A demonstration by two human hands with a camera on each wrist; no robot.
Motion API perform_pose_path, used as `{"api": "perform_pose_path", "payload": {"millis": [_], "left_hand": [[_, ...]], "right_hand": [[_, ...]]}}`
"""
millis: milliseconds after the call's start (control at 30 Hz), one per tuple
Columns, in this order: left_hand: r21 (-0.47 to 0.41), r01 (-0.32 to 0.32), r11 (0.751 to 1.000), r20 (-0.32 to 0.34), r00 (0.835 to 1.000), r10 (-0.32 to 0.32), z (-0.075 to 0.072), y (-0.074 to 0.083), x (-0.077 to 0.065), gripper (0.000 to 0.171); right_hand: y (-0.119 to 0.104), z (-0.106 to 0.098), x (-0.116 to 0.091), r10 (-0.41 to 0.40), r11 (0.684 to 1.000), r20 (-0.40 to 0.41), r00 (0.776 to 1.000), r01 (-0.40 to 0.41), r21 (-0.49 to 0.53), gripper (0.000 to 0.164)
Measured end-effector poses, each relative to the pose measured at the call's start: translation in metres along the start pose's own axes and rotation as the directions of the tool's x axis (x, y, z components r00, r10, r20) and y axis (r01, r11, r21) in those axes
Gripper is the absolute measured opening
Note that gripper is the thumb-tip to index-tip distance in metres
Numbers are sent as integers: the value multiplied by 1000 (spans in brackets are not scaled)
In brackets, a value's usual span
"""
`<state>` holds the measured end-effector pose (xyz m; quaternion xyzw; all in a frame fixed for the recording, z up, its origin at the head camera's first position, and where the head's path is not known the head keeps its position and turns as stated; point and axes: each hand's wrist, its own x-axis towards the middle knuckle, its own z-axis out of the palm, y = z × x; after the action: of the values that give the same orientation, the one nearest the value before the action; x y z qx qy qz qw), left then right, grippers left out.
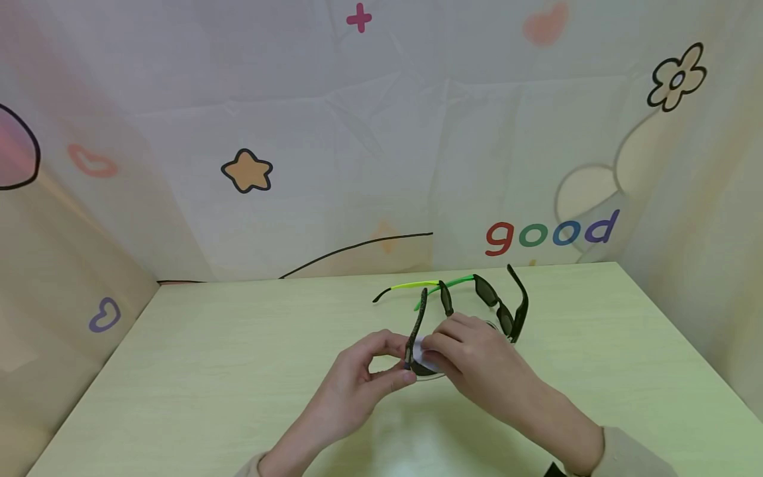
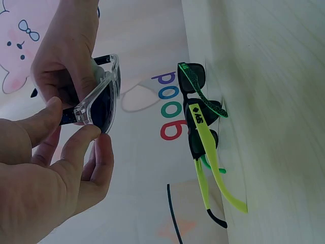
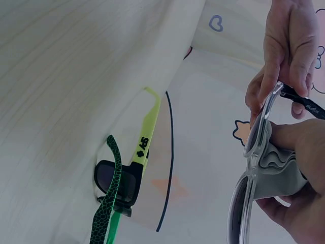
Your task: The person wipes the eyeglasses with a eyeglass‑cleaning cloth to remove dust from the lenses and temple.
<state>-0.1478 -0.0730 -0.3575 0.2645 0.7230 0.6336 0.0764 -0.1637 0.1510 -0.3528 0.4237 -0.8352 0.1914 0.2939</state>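
Observation:
A pair of sunglasses (image 2: 104,107) with a clear frame, dark lenses and dark temples is held up in front of the body. My left hand (image 1: 357,384) pinches it at one front corner by the hinge, thumb and fingers on the frame edge. A folded pale grey cloth (image 3: 279,178) is bunched in my right hand (image 1: 485,358), whose fingers press it against the inner side of the lenses. In the right wrist view the cloth lies between the curled fingers and the frame. The far side of the sunglasses is mostly covered by the right hand in the head view.
Behind the hands, sunglasses with yellow temples (image 2: 205,132) stand unfolded on the pale wooden table (image 1: 208,371). Close against them is another pair with green-patterned temples (image 3: 107,203). A printed curtain (image 1: 357,152) hangs along the table's back and sides.

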Motion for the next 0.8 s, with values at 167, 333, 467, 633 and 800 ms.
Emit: {"api": "perform_pose_path", "payload": {"millis": [167, 333, 467, 633, 800], "left_hand": [[1, 2, 1000, -7, 1000, -2, -1, 0, 0, 21], [10, 2, 1000, -22, 1000, -2, -2, -1, 1, 19], [19, 2, 1000, -24, 1000, -2, -2, -2, 2, 17], [24, -4, 1000, -24, 1000, 4, 0, -3, 2, 16], [16, -7, 1000, -17, 1000, 7, 2, -4, 3, 16]], "right_hand": [[0, 0, -1, 9, 999, 36, 999, -8, -42, 21], [-1, -4, -2, -8, 1000, 94, 996, 10, -23, 22], [-2, -6, -3, -26, 999, 118, 993, 23, 28, 18], [-2, -7, -3, -26, 999, 134, 991, 19, 50, 17], [-2, -5, -3, -13, 998, 130, 991, 5, 65, 20]]}}
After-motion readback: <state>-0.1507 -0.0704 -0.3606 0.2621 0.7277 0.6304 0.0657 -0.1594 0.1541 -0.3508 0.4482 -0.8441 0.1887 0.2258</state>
